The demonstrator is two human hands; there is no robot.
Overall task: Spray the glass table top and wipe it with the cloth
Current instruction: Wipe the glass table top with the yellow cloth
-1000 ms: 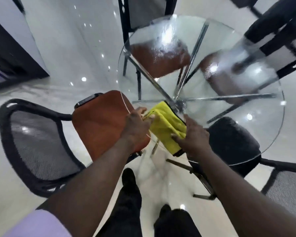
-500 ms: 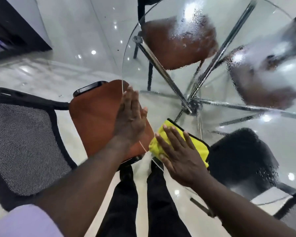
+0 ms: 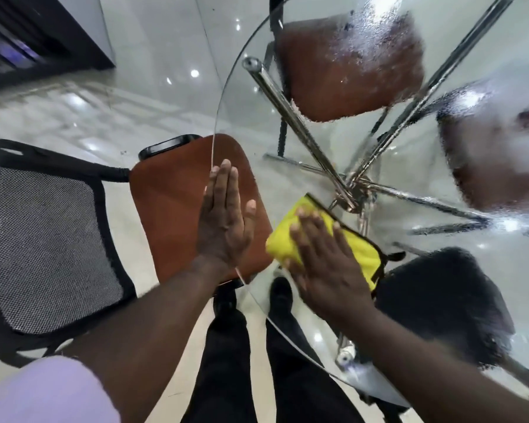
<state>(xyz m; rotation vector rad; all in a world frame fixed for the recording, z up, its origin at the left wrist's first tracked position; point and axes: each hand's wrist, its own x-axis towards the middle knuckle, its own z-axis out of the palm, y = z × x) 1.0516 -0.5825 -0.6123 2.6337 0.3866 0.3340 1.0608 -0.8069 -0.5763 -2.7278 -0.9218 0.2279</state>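
In the head view, the round glass worktop (image 3: 235, 96) is filling the right side of the picture, its curved edge running down past the person's legs (image 3: 245, 361). The right hand (image 3: 324, 264) is lying flat on the yellow cloth (image 3: 361, 248), fingers (image 3: 306, 227) spread and straight, palm pressing the cloth against the glass near the edge closest to the person; the grip is apart, not closing around the cloth. The cloth is folded, with a dark trim along its far side, and it is sitting just on the near side of the chrome hub (image 3: 355, 190) where the metal legs under the glass are meeting. The left hand (image 3: 223, 227) is resting flat on the rim of the worktop, fingers together and pointing away, thumb out to the side, its grip likewise apart and holding nothing. A lilac sleeve (image 3: 49, 392) is showing at the bottom left.

The far part of the glass is carrying a film of droplets (image 3: 364, 41), blurring the brown chair seats (image 3: 348, 71) seen through it. Through the glass beside the cloth a black seat (image 3: 440, 300) is showing. To the left, outside the worktop, a brown-seated chair (image 3: 171, 203) with a black mesh back (image 3: 43, 245) is standing on the glossy pale floor (image 3: 153, 71), its seat reaching partly under the rim.
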